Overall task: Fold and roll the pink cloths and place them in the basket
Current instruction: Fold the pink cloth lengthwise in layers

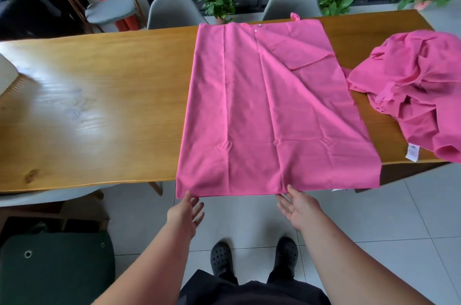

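The wooden table runs across the view, and 1 pink cloth lies spread flat on it right in front of the person. The cloth's long axis points straight away from the body: its far end reaches the table's far edge, and its near hem hangs just over the near edge. To the right, close beside this sheet, a crumpled heap of pink cloth waits unfolded, with a white care label showing at its near side. No basket that I can identify is in view. Both hands sit at the overhanging hem, so the cloth lies directly ahead of and above them. The left hand reaches up toward the near-left corner. The right hand, palm turned up, meets the hem nearer its middle, leaving the near-right corner well off to its right. The fingers of both hands are straight and spread, grasping nothing, and whether the tips touch the fabric or stop just short I cannot tell. Since the 2 hands are about equally close to the hem, the likely next move is to pinch it and carry it forward along the long axis, though the right hand may first need to slide outward. A small hanging loop and a snap mark the far end.
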Motion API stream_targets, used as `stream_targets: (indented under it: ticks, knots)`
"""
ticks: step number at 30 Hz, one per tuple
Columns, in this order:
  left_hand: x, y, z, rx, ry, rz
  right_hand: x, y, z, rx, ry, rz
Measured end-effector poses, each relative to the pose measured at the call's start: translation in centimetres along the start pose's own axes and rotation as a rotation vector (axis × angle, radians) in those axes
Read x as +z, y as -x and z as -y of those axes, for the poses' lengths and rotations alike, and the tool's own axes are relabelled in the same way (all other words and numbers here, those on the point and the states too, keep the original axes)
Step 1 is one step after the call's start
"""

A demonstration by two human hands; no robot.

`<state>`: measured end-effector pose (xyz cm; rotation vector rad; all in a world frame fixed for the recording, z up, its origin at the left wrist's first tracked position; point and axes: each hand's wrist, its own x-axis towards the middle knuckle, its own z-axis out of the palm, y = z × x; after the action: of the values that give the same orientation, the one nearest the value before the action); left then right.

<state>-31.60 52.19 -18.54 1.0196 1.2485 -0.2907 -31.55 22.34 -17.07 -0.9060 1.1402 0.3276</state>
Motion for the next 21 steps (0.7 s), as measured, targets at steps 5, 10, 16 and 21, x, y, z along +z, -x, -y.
stream_targets:
  ticks: [5,10,16,21]
  knots:
    - [4.3,1.3,2.0,-0.084,0.028,0.126,-2.5,-0.2,2.7,0.018,-0.08,-0.007]
    - [5.9,0.9,1.9,-0.012,0.123,0.033,-5.5,-1.1,6.1,-0.029,-0.221,-0.082]
    - [4.8,1.8,3.2,0.077,0.174,-0.107,-8.4,-1.5,8.1,-0.1,-0.149,-0.215]
    - [4.3,2.8,4.0,0.123,0.19,-0.174,-9.6,-1.5,7.5,-0.071,-0.044,-0.156]
